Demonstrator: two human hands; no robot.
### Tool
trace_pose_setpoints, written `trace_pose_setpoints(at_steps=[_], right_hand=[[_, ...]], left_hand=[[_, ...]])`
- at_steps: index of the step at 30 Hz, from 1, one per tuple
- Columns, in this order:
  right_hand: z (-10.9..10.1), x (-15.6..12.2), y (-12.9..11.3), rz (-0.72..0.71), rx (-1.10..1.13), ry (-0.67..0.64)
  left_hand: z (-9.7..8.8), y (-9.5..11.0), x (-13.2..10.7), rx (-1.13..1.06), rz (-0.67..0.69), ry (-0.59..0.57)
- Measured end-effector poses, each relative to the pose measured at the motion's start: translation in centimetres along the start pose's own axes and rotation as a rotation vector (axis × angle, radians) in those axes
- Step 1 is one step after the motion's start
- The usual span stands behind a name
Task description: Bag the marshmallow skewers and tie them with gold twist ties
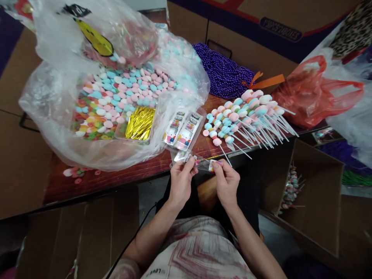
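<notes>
clear plastic, so slippery: we're pinching a small printed sleeve (pixel 197 161) at the table's near edge, left hand (pixel 180 179) gripping one end between fingertips, right hand (pixel 226 182) the other. we're guessing it could slip or tear, or a wrist could be nudging the candy skewers (pixel 247 116) just beyond.

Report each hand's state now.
Left hand: closed on one end of the clear packet.
Right hand: closed on its other end.
</notes>
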State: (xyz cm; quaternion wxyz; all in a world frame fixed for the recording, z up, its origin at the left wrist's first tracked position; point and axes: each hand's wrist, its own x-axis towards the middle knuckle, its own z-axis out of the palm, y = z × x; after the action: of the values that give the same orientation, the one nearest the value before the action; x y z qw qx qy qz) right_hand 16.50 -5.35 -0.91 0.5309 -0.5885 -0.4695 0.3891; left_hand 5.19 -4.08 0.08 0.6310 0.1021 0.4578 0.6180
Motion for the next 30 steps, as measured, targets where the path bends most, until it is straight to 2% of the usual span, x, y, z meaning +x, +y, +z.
trace_pose_setpoints(at_steps=[2, 5, 8, 11, 14, 17, 19, 22, 25, 30], right_hand=[[0.2, -0.1, -0.2, -0.001, -0.003, -0.015], [0.8, -0.1, -0.1, 0.048, 0.016, 0.031], [1.1, 0.2, 0.0, 0.071, 0.010, 0.048], [0.6, 0.9, 0.1, 0.014, -0.050, -0.036], [-0.4, 1.9, 0.4, -0.153, -0.261, -0.060], [-1.4, 3.3, 1.2, -0.348, -0.636, 0.109], [-1.9, 4.2, 2.1, -0.413, -0.861, 0.191], [-2.0, 5.2, 3.2, -0.451, -1.040, 0.185], [-1.5, 5.6, 3.7, -0.444, -1.014, 0.186], [-1.4, 4.5, 2.8, -0.418, -0.613, 0.234]], left_hand=[[-0.2, 0.4, 0.0, -0.020, 0.027, 0.040], [0.0, 0.5, 0.0, -0.040, 0.075, 0.093], [0.0, 0.6, 0.0, -0.017, 0.109, 0.076], [-0.1, 0.9, 0.3, -0.011, 0.121, 0.041], [-0.2, 1.4, 0.9, -0.046, 0.159, 0.063], [-0.3, 2.0, 1.7, -0.066, 0.217, 0.118], [-0.3, 2.5, 2.2, -0.054, 0.260, 0.145], [-0.6, 3.1, 2.8, -0.056, 0.309, 0.129], [-0.8, 3.3, 3.4, -0.069, 0.315, 0.106], [-1.2, 3.6, 4.6, -0.079, 0.383, 0.145]])
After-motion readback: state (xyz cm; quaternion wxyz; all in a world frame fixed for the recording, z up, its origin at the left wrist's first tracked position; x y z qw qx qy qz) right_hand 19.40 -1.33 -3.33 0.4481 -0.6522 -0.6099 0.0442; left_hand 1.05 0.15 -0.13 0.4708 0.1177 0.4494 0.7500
